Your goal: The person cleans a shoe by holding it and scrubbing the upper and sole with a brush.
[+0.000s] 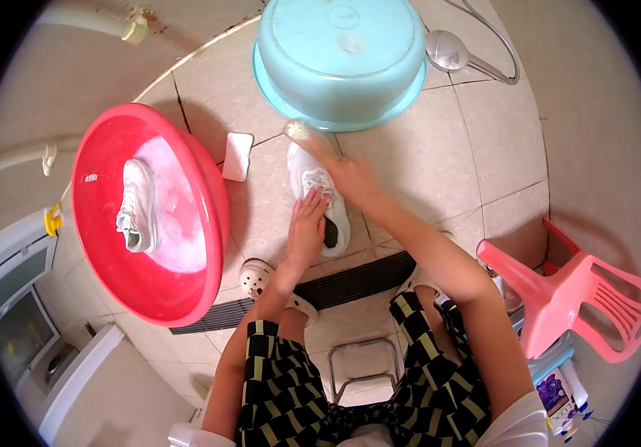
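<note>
A white lace-up sneaker lies on the tiled floor in front of me, its toe pointing away. My left hand rests on the laces and tongue with its fingers stretched out, steadying contact from above. In my right hand is a scrubbing brush with a light brown body, held over the toe end of the sneaker. Pale bristles show at the brush's far end. A second white sneaker sits in the red basin at left, beside whitish, sudsy liquid.
A white rectangular block lies on the floor by the red basin. An upturned light-blue basin stands ahead, with a shower head and hose to its right. A pink plastic chair is at right. A dark drain grate crosses the floor.
</note>
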Demonstrator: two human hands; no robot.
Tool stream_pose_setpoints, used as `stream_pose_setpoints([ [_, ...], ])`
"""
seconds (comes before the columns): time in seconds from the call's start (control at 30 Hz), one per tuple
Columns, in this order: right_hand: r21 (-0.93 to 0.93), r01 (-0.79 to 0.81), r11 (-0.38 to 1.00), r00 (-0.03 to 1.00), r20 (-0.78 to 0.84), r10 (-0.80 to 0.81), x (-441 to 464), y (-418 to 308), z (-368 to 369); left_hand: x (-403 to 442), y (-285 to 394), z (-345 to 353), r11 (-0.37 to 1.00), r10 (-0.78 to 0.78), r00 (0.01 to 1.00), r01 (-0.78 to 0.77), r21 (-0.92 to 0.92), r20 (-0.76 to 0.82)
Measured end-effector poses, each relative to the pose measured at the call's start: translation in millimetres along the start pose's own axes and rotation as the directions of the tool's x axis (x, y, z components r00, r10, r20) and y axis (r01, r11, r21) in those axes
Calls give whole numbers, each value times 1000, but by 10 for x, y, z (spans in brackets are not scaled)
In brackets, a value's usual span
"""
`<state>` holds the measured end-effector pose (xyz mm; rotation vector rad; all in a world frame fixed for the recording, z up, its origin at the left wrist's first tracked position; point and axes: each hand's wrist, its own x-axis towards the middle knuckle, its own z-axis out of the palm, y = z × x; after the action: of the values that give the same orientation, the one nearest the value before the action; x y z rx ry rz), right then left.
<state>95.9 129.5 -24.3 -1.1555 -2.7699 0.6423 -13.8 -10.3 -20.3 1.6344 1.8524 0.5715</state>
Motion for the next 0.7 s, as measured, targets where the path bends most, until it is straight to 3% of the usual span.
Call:
stream_pose_setpoints([
  [0.17,116,-55,992,998,-20,57,-356,-36,-141,-12,26,3,1000,-14,1000,14,-22,-25],
  [0.27,27,-101,995,993,68,99,-712,-24,33,-8,36,0,1000,-4,999,3,-18,-42],
  [0.37,-41,-141,989,989,29,143,-928,-90,108,-6,32,9,1000,-4,999,3,-25,-49],
  [0.5,-20,-182,983,982,49,183,-1090,-117,132,-6,32,13,999,-11,998,9,-32,-55],
  [0.7,-2,-192,981,980,-50,191,-1318,-113,99,-11,41,10,999,-25,997,21,-49,-70],
])
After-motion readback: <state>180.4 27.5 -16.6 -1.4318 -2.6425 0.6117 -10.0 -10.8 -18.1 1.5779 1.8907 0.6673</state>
